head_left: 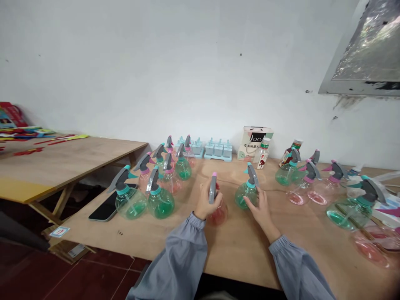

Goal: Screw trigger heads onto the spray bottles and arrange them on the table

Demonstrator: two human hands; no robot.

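In the middle of the table, my left hand (206,199) is wrapped round the neck of a pink spray bottle (218,215) with a grey trigger head. To its right, my right hand (260,208) grips a green spray bottle (241,196), thumb on the near side and fingers behind the grey head. Both bottles stand upright at table level, a hand's width apart. My fingers hide part of each neck and trigger. Left of my hands is a cluster of green and pink spray bottles (161,204); another group of spray bottles (343,214) stands at the right.
A black phone (108,207) lies at the table's left edge. Along the wall stand light-blue moulds (218,151), a paper bag (248,143), a white bottle (263,155) and a dark bottle (286,157). A second table (78,154) with coloured strips is at the far left.
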